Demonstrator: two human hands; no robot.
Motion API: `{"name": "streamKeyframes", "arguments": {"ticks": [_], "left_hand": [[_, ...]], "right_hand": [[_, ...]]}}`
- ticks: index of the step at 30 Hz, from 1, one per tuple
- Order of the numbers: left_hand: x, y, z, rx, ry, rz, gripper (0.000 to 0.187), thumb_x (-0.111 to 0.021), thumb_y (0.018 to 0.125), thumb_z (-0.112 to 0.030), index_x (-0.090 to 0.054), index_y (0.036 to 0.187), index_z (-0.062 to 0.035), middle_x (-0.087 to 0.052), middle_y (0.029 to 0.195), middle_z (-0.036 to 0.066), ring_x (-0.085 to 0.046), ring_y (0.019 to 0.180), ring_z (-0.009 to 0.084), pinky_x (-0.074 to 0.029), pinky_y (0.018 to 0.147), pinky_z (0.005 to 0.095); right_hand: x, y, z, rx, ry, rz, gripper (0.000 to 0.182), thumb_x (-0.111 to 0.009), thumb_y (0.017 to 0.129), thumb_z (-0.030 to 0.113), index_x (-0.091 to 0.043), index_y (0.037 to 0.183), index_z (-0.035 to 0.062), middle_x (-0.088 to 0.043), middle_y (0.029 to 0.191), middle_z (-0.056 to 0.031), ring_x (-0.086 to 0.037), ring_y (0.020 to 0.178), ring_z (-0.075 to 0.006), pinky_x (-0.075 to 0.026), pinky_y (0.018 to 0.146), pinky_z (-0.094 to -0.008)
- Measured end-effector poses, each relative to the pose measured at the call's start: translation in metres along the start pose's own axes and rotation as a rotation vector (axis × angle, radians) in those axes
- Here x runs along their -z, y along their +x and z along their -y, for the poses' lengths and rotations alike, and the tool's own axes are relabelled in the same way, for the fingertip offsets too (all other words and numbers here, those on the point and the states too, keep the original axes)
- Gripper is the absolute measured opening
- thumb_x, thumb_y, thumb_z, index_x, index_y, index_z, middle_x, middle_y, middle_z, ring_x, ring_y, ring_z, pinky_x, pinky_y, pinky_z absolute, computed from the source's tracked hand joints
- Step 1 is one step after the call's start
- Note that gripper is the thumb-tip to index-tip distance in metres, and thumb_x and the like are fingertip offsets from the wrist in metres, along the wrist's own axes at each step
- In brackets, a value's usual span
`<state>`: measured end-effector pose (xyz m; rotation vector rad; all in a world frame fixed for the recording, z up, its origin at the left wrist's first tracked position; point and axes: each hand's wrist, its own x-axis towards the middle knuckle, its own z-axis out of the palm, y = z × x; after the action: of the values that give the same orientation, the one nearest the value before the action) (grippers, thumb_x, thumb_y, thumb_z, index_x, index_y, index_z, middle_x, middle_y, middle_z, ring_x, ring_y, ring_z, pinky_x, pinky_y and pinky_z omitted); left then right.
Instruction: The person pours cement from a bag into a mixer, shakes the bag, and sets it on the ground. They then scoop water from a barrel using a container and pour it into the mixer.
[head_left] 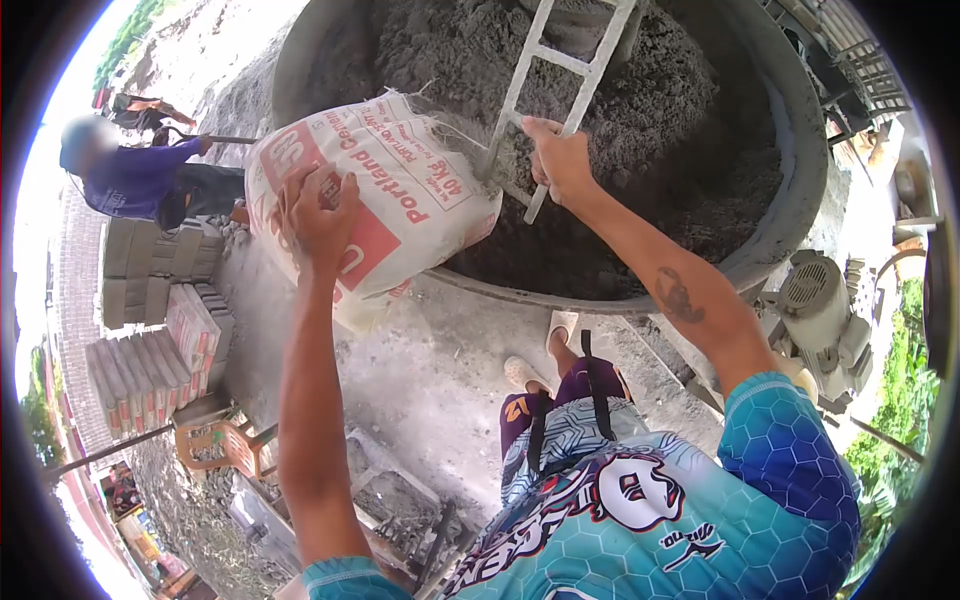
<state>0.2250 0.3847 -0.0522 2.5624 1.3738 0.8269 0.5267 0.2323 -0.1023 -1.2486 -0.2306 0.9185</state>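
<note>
A white and red bag of Portland cement (405, 190), marked 40 kg, leans tilted over the near left rim of a large round mixer pan (740, 275). My left hand (318, 215) presses on the bag's printed side, its fingers spread and slightly bent. Loose threads hang at the bag's far end, next to a grey metal ladder-like frame (562, 60) coated in cement. My right hand (562, 165) is closed around the near end of that frame. Grey, crumbly mix (650, 90) lies heaped in the pan.
To the left, a person in a purple shirt (135, 185) holds a long handle. Concrete blocks (140, 370) stand stacked below, near an orange plastic chair (225, 445). A motor (810, 290) sits right of the pan. My feet stand on the dusty floor (450, 400) close to the rim.
</note>
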Motion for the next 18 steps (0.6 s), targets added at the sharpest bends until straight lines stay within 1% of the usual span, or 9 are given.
{"name": "streamKeyframes", "arguments": {"ticks": [2,4,6,8,11,12,14,17,18], "left_hand": [[-0.002,-0.018,-0.009,0.029,-0.116,0.004,0.058,-0.079,0.082,-0.048,-0.071,0.131,-0.0194,-0.053,0.148,0.009,-0.034,0.151,0.034,-0.02,0.118,0.0658],[0.003,-0.057,-0.045,-0.108,0.151,0.003,0.073,-0.081,0.075,-0.058,-0.066,0.137,-0.0217,-0.046,0.156,0.009,-0.027,0.153,0.0422,-0.016,0.117,0.0722],[0.005,-0.089,-0.066,-0.126,0.159,0.048,0.08,-0.081,0.072,-0.063,-0.064,0.14,-0.0235,-0.042,0.16,0.008,-0.023,0.153,0.0457,-0.014,0.116,0.0748],[0.002,-0.098,-0.079,-0.141,0.21,0.098,0.089,-0.079,0.067,-0.069,-0.06,0.144,-0.0288,-0.035,0.165,0.005,-0.016,0.154,0.0499,-0.01,0.115,0.0787],[-0.004,-0.093,-0.081,-0.092,0.27,0.083,0.082,-0.079,0.071,-0.063,-0.06,0.144,-0.0311,-0.037,0.164,0.001,-0.017,0.155,0.0476,-0.013,0.116,0.0765],[-0.007,-0.092,-0.081,-0.072,0.276,0.089,0.082,-0.079,0.071,-0.063,-0.06,0.144,-0.0311,-0.037,0.164,0.001,-0.017,0.155,0.0476,-0.013,0.116,0.0765],[-0.008,-0.094,-0.081,-0.036,0.28,0.039,0.073,-0.083,0.073,-0.051,-0.063,0.141,-0.0335,-0.04,0.163,-0.003,-0.022,0.155,0.0414,-0.019,0.117,0.0702],[-0.009,-0.09,-0.082,-0.035,0.297,0.006,0.068,-0.082,0.074,-0.05,-0.066,0.138,-0.0342,-0.044,0.161,-0.004,-0.025,0.155,0.0372,-0.02,0.118,0.0675],[-0.014,-0.094,-0.082,-0.004,0.305,0.016,0.068,-0.082,0.074,-0.05,-0.066,0.138,-0.0342,-0.044,0.161,-0.004,-0.025,0.155,0.0372,-0.02,0.118,0.0675]], "right_hand": [[-0.003,-0.014,-0.007,0.004,-0.016,-0.027,0.031,-0.071,0.098,0.021,-0.069,0.112,-0.0069,-0.046,0.055,0.0049,-0.036,0.039,-0.0069,-0.027,0.04,-0.029],[-0.005,-0.024,-0.016,-0.013,-0.05,-0.04,0.032,-0.07,0.098,0.021,-0.068,0.112,-0.0071,-0.046,0.055,0.0046,-0.036,0.039,-0.008,-0.027,0.039,-0.0298],[-0.004,-0.024,-0.026,0.026,-0.004,-0.061,0.027,-0.071,0.097,0.027,-0.067,0.101,-0.0002,-0.04,0.051,0.0045,-0.034,0.036,-0.0086,-0.025,0.037,-0.0294],[-0.005,-0.02,-0.032,0.026,-0.066,-0.088,0.028,-0.071,0.098,0.028,-0.067,0.098,0.0001,-0.04,0.05,0.0042,-0.033,0.035,-0.0091,-0.025,0.037,-0.0296],[-0.012,0.001,-0.046,0.064,-0.16,-0.116,0.03,-0.07,0.098,0.029,-0.066,0.087,0.0014,-0.038,0.047,0.0033,-0.032,0.034,-0.0106,-0.025,0.037,-0.0304],[-0.012,0.006,-0.047,0.024,-0.132,-0.091,0.031,-0.069,0.098,0.03,-0.065,0.086,0.0017,-0.037,0.047,0.003,-0.031,0.033,-0.0112,-0.026,0.037,-0.0305],[-0.004,0.014,-0.053,-0.126,-0.057,0.0,0.033,-0.065,0.101,0.031,-0.06,0.082,0.0039,-0.033,0.047,0.003,-0.03,0.033,-0.0123,-0.026,0.038,-0.031],[0.031,-0.027,-0.028,-0.226,0.043,0.077,0.032,-0.066,0.098,0.03,-0.06,0.083,0.0018,-0.039,0.048,0.0007,-0.034,0.035,-0.0122,-0.026,0.038,-0.0319],[0.031,-0.04,-0.027,-0.177,0.035,0.038,0.034,-0.065,0.1,0.031,-0.059,0.081,0.0024,-0.038,0.048,0.0012,-0.034,0.034,-0.0119,-0.025,0.038,-0.0312]]}}
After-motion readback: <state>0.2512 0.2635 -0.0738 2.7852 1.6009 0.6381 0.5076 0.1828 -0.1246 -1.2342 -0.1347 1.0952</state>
